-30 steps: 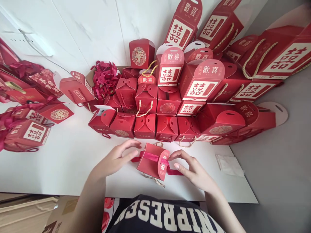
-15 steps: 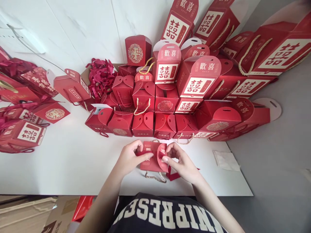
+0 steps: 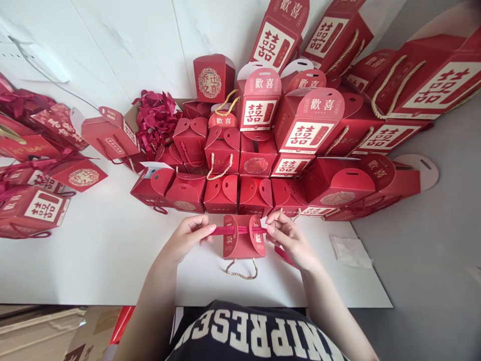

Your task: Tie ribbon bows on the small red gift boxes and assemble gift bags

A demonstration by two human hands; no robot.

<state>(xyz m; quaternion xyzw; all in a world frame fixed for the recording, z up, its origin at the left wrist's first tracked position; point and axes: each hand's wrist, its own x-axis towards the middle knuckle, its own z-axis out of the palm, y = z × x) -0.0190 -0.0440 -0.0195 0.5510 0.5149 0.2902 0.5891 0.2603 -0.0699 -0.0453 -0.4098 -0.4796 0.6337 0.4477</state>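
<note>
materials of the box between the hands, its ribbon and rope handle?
Box: likely thin card, matte to satin; crisp folds, cut flaps, printed lettering.
Ribbon: probably satin-like fabric; soft creases, slight sheen.
Rope handle: twisted cord, pale gold; fibre unclear.

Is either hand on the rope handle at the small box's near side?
No: the left hand and right hand pinch the red ribbon across the small box, while the rope handle loops out in front, untouched.

A white tabletop (image 3: 124, 273) bore clustered red cardboard boxes (image 3: 221, 196), a ribboned red cardboard box (image 3: 244, 245) and a flat white sheet (image 3: 351, 250).
</note>
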